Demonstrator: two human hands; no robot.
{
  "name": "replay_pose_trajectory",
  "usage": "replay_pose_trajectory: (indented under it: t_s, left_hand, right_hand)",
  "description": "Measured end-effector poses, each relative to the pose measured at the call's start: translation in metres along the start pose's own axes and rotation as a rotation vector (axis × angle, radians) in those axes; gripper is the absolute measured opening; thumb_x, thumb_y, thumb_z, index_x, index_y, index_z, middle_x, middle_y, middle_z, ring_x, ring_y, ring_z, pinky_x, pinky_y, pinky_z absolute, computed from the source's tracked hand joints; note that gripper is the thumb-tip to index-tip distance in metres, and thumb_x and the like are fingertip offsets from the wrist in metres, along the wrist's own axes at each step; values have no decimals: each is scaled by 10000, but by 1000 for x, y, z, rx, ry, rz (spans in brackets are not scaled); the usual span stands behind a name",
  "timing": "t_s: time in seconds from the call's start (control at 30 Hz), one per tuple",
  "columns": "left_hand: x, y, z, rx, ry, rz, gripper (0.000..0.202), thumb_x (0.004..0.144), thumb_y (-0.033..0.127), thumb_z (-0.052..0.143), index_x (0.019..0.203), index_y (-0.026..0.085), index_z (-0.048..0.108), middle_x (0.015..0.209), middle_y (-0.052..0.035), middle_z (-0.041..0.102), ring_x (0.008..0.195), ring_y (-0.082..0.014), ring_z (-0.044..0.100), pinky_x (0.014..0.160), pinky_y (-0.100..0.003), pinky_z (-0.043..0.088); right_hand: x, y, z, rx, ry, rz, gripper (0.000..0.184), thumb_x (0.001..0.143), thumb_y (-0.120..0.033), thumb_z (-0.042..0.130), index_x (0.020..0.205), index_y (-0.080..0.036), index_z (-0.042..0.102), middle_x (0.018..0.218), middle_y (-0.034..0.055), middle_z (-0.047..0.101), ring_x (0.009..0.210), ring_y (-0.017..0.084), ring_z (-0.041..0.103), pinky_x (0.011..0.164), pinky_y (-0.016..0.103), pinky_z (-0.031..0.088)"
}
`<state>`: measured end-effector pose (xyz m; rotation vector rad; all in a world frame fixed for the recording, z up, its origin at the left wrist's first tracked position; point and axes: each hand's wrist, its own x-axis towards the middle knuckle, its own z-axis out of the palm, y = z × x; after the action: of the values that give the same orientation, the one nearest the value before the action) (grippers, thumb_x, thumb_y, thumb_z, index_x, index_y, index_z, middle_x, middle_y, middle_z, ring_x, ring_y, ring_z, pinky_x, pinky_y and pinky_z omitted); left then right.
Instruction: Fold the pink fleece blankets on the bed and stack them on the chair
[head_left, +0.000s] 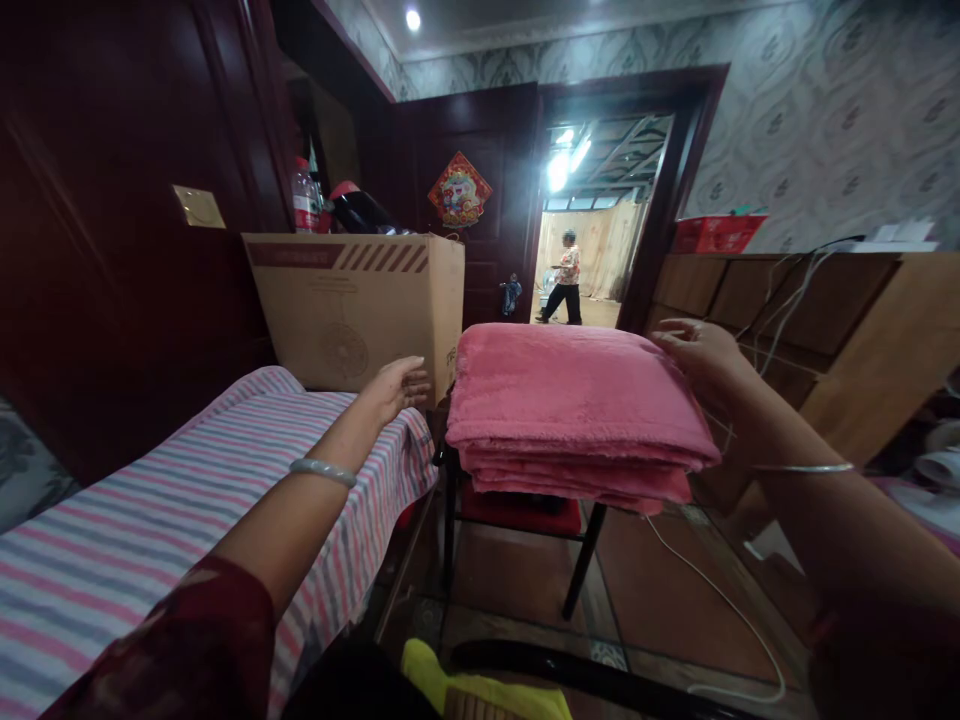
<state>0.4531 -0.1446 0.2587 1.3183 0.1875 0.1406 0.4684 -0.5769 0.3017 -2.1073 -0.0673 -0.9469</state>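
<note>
A folded pink blanket (570, 400) lies stacked on a black-legged stool with a red seat (525, 512). My left hand (397, 385) reaches forward just left of the blanket, fingers stretched out and holding nothing, close to the cardboard box (352, 305). My right hand (701, 350) rests at the blanket's far right corner, fingers spread and touching its edge. Each wrist wears a bangle.
A bed with a striped sheet (150, 510) fills the left. Dark wood panelling stands behind it. A wooden cabinet (840, 330) with loose white cables lines the right. A white cord trails over the tiled floor (675, 600). Another person (566, 278) stands beyond the open doorway.
</note>
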Motion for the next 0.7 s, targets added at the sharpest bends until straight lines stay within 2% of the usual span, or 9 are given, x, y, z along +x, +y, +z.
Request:
replay_pose_trajectory:
  t_s: [0.13, 0.2, 0.23, 0.27, 0.33, 0.4, 0.47, 0.57, 0.7]
  left_hand:
    - [-29, -23, -55, 76, 14, 3, 315, 698, 296, 774, 960, 196, 631, 865, -50, 711, 664, -177, 657, 594, -283, 512]
    - [-50, -44, -83, 124, 33, -7, 357, 679, 313, 776, 985, 187, 642, 905, -67, 720, 688, -176, 658, 603, -277, 501]
    - [-63, -55, -95, 163, 33, -15, 375, 679, 324, 768, 1004, 183, 644, 919, -70, 720, 700, -170, 655, 612, -271, 494]
    - [-78, -68, -107, 207, 30, -28, 390, 684, 335, 756, 1025, 180, 645, 925, -69, 718, 707, -160, 649, 622, -264, 486]
    - [-114, -95, -128, 314, 4, -71, 394, 707, 356, 718, 1051, 180, 642, 905, -50, 712, 694, -132, 626, 632, -248, 463]
    - [-153, -121, -147, 324, 41, -132, 388, 683, 349, 732, 1018, 164, 669, 842, -42, 711, 663, -138, 623, 629, -260, 456]
    - [-193, -145, -166, 310, 75, -196, 371, 651, 341, 763, 965, 152, 699, 787, -38, 707, 650, -152, 631, 636, -277, 462]
    - [-259, -170, -195, 348, 58, -151, 375, 721, 369, 728, 1025, 152, 706, 841, -34, 699, 697, -144, 628, 674, -282, 471]
    - [-355, -187, -222, 356, 345, 23, 369, 807, 402, 678, 1084, 163, 722, 899, -53, 709, 804, -170, 646, 761, -301, 490]
  right_hand:
    - [-40, -63, -6, -26, 310, -334, 368, 903, -181, 643, 1245, -55, 693, 1144, 187, 703, 900, 172, 632, 795, 320, 480]
    - [-82, -100, 3, 91, 310, -601, 311, 945, -192, 586, 1229, -130, 694, 1099, 133, 703, 823, 148, 645, 741, 286, 501]
    - [-107, -115, 13, 149, 237, -738, 284, 958, -195, 578, 1218, -177, 693, 1019, 92, 713, 772, 144, 640, 738, 287, 508]
    - [-133, -128, 24, 193, 67, -874, 293, 969, -195, 567, 1239, -223, 678, 969, 60, 719, 721, 141, 627, 709, 281, 510]
    - [-187, -142, 53, 271, -392, -1143, 323, 1002, -211, 505, 1285, -257, 653, 950, 58, 717, 780, 171, 658, 685, 278, 524]
    - [-238, -146, 88, 296, -739, -1296, 336, 1023, -209, 457, 1291, -250, 655, 968, 75, 723, 837, 188, 677, 722, 287, 537]
    - [-280, -147, 128, 360, -966, -1301, 330, 1025, -209, 444, 1265, -243, 669, 981, 81, 731, 844, 186, 694, 727, 279, 546]
    - [-332, -160, 189, 504, -1182, -1241, 360, 1022, -219, 412, 1260, -243, 681, 1005, 87, 752, 851, 192, 729, 730, 282, 573]
    - [-393, -199, 250, 730, -1358, -1159, 366, 1010, -350, 424, 1190, -240, 723, 1073, 103, 772, 924, 230, 754, 783, 329, 608]
